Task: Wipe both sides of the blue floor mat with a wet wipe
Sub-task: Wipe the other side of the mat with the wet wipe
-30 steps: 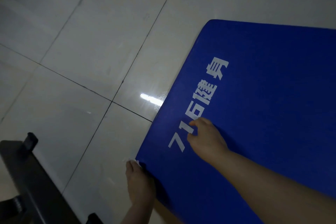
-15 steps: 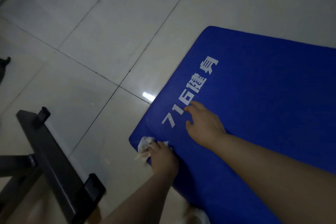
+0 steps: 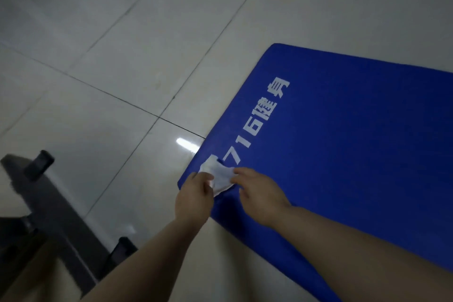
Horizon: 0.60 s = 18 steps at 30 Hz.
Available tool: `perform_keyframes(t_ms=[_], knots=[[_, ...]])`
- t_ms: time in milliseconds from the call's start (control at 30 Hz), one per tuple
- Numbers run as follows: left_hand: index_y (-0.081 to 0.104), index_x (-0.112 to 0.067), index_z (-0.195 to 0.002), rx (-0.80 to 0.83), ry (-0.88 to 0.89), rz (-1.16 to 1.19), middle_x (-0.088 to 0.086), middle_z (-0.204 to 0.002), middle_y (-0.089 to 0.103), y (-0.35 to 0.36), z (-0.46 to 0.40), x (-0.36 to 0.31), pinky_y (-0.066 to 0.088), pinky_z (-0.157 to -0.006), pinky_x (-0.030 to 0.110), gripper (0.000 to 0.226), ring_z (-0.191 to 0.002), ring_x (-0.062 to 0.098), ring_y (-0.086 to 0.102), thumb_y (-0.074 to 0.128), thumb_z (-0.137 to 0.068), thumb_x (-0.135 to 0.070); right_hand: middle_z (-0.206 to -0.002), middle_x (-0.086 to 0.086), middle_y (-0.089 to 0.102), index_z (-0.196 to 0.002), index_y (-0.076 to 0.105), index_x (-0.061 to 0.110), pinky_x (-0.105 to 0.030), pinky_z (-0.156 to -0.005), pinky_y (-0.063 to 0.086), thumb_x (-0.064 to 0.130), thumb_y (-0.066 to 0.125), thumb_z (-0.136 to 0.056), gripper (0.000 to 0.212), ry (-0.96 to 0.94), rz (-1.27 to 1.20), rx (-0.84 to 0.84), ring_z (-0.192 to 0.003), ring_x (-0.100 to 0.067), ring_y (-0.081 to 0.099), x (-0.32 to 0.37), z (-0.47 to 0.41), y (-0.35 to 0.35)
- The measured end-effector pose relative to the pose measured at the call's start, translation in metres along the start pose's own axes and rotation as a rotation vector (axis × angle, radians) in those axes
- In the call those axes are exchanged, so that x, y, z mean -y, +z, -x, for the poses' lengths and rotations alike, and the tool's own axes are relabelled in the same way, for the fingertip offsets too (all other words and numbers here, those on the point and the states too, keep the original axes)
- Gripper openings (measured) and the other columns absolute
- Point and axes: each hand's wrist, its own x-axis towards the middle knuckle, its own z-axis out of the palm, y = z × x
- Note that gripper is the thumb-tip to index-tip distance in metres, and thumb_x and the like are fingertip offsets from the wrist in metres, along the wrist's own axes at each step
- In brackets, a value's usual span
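The 2 forearms and both hands are bare, without sleeves.
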Motion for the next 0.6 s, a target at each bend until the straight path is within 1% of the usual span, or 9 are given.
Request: perform_keyframes(t_ms=[67,133,167,233,300,367,467,533,600], knots=[[0.063,-0.016,-0.107,-0.068,0.044,0.155,-0.004,-0.100,0.061,0.011,-0.004,0.015,0.036,-0.066,0.008,0.017,-0.087,0.007,0.056,0.053,-0.094,-0.011,-0.144,0.004,0.044,-0.130,0.056,0.018,-0.021,-0.103,0.035,0.004,0.044,-0.094,0.041,-0.104,-0.030,-0.031,-0.127,-0.013,0.044,0.015,-0.022,0.028],[0.064,-0.012,-0.102,-0.156,0.067,0.233,-0.004,-0.093,0.057,0.008,-0.017,0.036,0.036,-0.066,0.015,0.016,-0.083,0.012,0.056,0.055,-0.091,-0.005,-0.146,0.000,0.042,-0.133,0.053,0.014,-0.027,-0.109,0.034,0.007,0.046,-0.095,0.040,-0.168,-0.011,-0.070,-0.131,-0.016,0.041,0.029,-0.048,0.060],[0.065,-0.010,-0.103,-0.197,0.056,0.255,-0.002,-0.093,0.056,0.003,-0.023,0.048,0.037,-0.068,0.020,0.020,-0.082,0.013,0.054,0.055,-0.088,-0.001,-0.151,-0.002,0.035,-0.138,0.049,0.013,-0.031,-0.114,0.028,0.009,0.048,-0.095,0.043,-0.171,0.046,-0.077,-0.137,-0.017,0.034,0.035,-0.060,0.076],[0.064,-0.010,-0.108,-0.233,0.049,0.270,0.000,-0.100,0.056,-0.007,-0.036,0.069,0.038,-0.069,0.023,0.030,-0.079,0.012,0.052,0.053,-0.085,0.005,-0.160,-0.004,0.012,-0.149,0.028,0.014,-0.035,-0.120,0.007,0.020,0.045,-0.099,0.053,-0.047,0.230,-0.118,-0.146,-0.020,0.011,0.040,-0.083,0.099],[0.066,-0.010,-0.108,-0.205,0.079,0.272,0.002,-0.104,0.058,-0.009,-0.047,0.080,0.040,-0.068,0.024,0.034,-0.075,0.011,0.052,0.051,-0.083,0.006,-0.159,-0.006,-0.015,-0.152,0.001,0.015,-0.040,-0.116,-0.009,0.037,0.029,-0.102,0.061,0.171,0.396,-0.120,-0.146,-0.022,-0.013,0.045,-0.097,0.113],[0.067,-0.010,-0.104,-0.169,0.144,0.294,0.005,-0.105,0.059,-0.006,-0.055,0.083,0.043,-0.068,0.025,0.030,-0.075,0.013,0.053,0.051,-0.083,0.004,-0.154,-0.010,-0.029,-0.150,-0.015,0.016,-0.044,-0.113,-0.016,0.045,0.023,-0.100,0.069,0.318,0.437,-0.063,-0.142,-0.026,-0.025,0.048,-0.104,0.128],[0.069,-0.009,-0.098,-0.121,0.311,0.284,0.005,-0.103,0.059,0.001,-0.069,0.082,0.044,-0.069,0.024,0.025,-0.079,0.013,0.054,0.046,-0.089,-0.013,-0.152,-0.011,-0.033,-0.147,-0.024,0.015,-0.049,-0.114,-0.016,0.042,0.028,-0.099,0.075,0.337,0.488,0.022,-0.140,-0.030,-0.030,0.051,-0.102,0.149],[0.069,-0.012,-0.100,-0.069,0.379,0.278,0.003,-0.107,0.058,0.013,-0.078,0.080,0.048,-0.074,0.025,0.021,-0.084,0.014,0.056,0.051,-0.088,-0.012,-0.156,-0.015,-0.020,-0.148,-0.016,0.011,-0.053,-0.115,-0.012,0.035,0.033,-0.099,0.073,0.250,0.577,0.070,-0.143,-0.034,-0.021,0.052,-0.094,0.158],[0.069,-0.012,-0.099,-0.041,0.421,0.309,0.001,-0.110,0.057,0.031,-0.082,0.074,0.048,-0.073,0.026,0.024,-0.085,0.014,0.056,0.056,-0.084,0.002,-0.151,-0.013,0.029,-0.145,0.034,0.010,-0.052,-0.118,0.003,0.030,0.054,-0.091,0.061,0.162,0.587,0.076,-0.144,-0.029,0.018,0.050,-0.079,0.159]])
